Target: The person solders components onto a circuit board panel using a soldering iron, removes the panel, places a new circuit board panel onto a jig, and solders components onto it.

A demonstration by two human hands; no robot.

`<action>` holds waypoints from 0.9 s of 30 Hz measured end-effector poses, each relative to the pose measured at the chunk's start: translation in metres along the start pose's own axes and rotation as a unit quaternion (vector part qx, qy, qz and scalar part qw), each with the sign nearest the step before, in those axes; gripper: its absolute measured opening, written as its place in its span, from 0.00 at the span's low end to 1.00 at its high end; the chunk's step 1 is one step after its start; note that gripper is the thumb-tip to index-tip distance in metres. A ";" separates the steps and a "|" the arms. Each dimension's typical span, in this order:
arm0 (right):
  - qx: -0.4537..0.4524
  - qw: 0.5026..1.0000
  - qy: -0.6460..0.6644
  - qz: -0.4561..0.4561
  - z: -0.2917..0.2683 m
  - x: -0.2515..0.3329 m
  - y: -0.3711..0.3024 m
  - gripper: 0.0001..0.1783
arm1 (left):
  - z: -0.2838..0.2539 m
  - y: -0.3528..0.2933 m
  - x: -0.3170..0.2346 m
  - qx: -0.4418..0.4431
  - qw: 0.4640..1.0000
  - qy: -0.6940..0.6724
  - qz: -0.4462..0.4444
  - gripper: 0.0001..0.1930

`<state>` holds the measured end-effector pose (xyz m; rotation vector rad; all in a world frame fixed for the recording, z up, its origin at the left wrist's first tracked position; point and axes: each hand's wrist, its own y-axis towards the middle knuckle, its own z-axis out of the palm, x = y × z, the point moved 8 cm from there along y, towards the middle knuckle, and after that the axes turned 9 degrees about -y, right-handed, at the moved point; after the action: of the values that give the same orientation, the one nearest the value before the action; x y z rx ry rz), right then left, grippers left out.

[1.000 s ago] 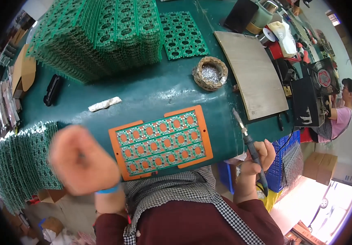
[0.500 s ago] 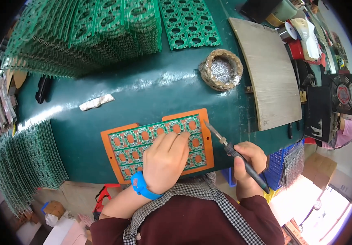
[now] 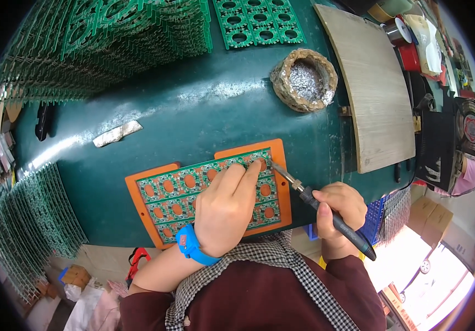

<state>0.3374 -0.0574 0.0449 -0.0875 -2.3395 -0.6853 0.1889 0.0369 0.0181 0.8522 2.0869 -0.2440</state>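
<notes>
A green circuit board panel [image 3: 176, 209], with rows of oval cutouts, lies in an orange fixture frame [image 3: 285, 190] near the table's front edge. My left hand [image 3: 227, 196], a blue strap [image 3: 189, 243] round its wrist, rests palm-down on the panel. Its index and middle fingers reach to the top row, slightly apart; the thumb is hidden beneath. A soldering iron [image 3: 308, 197] with a dark handle is gripped in my right hand [image 3: 341, 212]. The iron's tip meets the panel's upper right corner, close beside my left index finger.
Tall stacks of green panels [image 3: 138, 41] fill the back left, with more panels [image 3: 41, 209] at the left. Behind the fixture stand a crusted round pot [image 3: 298, 91] and, on the right, a wooden board [image 3: 378, 94]. A whitish strip [image 3: 117, 133] lies left of centre.
The soldering iron's tip has come down and left onto the panel's corner. My left index finger has stretched away from the middle finger. The whole view has shifted slightly.
</notes>
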 end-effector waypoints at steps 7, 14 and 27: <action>0.001 1.000 -0.002 -0.016 0.002 0.001 0.001 0.05 | 0.003 -0.001 0.000 0.009 1.000 -0.003 0.004 0.18; 0.012 1.000 0.001 -0.024 0.005 0.006 0.001 0.06 | 0.004 -0.001 0.002 0.012 1.000 -0.008 0.004 0.19; -0.009 0.998 0.032 0.060 -0.011 0.005 -0.014 0.10 | -0.006 -0.015 -0.006 -0.032 0.999 0.007 0.027 0.15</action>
<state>0.3365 -0.0755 0.0485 -0.2097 -2.2475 -0.6418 0.1771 0.0253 0.0248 0.8731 2.0694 -0.1414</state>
